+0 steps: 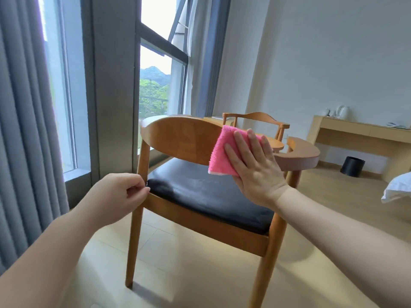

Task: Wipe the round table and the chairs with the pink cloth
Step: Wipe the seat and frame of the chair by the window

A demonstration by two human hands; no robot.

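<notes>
A wooden chair (184,138) with a curved backrest and a black cushioned seat (211,196) stands in front of me. My right hand (253,165) lies flat with straight fingers on the folded pink cloth (222,152), pressing it against the inner face of the backrest near its right end. My left hand (120,194) hovers by the chair's left rear post with loosely curled fingers and holds nothing. Behind the chair, the round wooden table (275,143) shows partly, with a second wooden chair (258,117) beyond it.
Grey curtains (24,130) and a tall window (160,85) fill the left. A wooden desk (360,132) with a white kettle (343,112) runs along the right wall. A black bin (352,166) stands under it. A white bed corner (398,187) juts in at right.
</notes>
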